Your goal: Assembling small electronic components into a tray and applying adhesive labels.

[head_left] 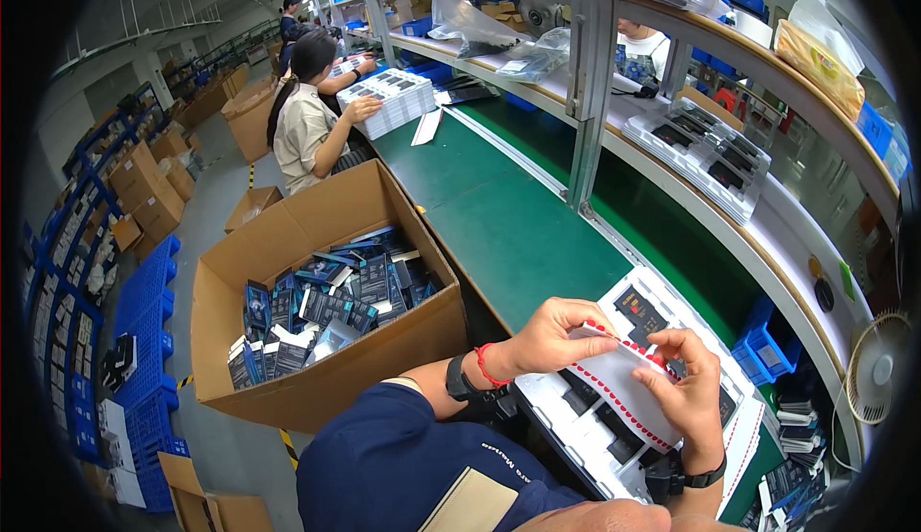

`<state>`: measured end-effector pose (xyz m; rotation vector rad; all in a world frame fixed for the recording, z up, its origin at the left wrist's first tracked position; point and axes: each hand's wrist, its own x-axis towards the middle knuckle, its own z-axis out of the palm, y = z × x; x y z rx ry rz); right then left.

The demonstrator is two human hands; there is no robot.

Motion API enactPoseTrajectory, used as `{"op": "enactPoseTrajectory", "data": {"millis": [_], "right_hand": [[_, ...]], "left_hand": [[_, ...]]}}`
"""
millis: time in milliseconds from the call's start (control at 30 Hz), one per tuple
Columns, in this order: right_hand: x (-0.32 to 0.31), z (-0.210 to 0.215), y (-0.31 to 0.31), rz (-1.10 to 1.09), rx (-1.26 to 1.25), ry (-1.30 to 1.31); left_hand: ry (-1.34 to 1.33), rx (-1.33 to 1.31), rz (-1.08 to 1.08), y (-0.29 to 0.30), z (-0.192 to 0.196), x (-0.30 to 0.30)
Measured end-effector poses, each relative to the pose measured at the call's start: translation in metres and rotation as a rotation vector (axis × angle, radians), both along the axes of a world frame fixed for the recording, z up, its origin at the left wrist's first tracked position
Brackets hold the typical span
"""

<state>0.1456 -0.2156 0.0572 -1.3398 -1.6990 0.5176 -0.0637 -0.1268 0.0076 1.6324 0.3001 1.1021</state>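
Note:
My left hand (561, 338) pinches the upper end of a white sticker sheet (624, 390) edged with rows of small red stickers. My right hand (689, 393) is bent over the sheet's other side, thumb and forefinger closed at the red stickers; whether one is peeled off is too small to tell. Under both hands lies a white plastic tray (597, 457) with black flat pieces in its recesses, one of them a dark printed piece (638, 311) showing past the sheet. More red-dotted white paper (741, 450) lies beside my right wrist.
A large open carton (326, 393) of dark small boxes stands left of the green table (489, 230). Small boxes (791, 489) and a blue bin (763, 345) sit at right, near a fan (878, 369). Further along, a co-worker (307, 115) handles stacked trays (393, 100). A shelf post (587, 139) rises behind.

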Motion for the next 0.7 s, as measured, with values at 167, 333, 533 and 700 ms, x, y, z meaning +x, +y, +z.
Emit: {"op": "enactPoseTrajectory", "data": {"millis": [167,333,533,700], "right_hand": [[0.003,-0.001,-0.001,0.031,-0.026,0.01],[0.003,0.006,0.003,0.065,-0.041,0.128],[0.007,0.001,0.001,0.076,-0.08,0.127],[0.007,0.007,0.003,0.078,-0.053,0.126]], "left_hand": [[-0.033,0.02,-0.001,-0.001,-0.001,0.001],[-0.046,-0.003,0.025,0.006,0.003,-0.002],[-0.035,0.04,0.023,0.004,0.003,-0.002],[-0.035,0.02,0.055,0.007,0.005,-0.005]]}}
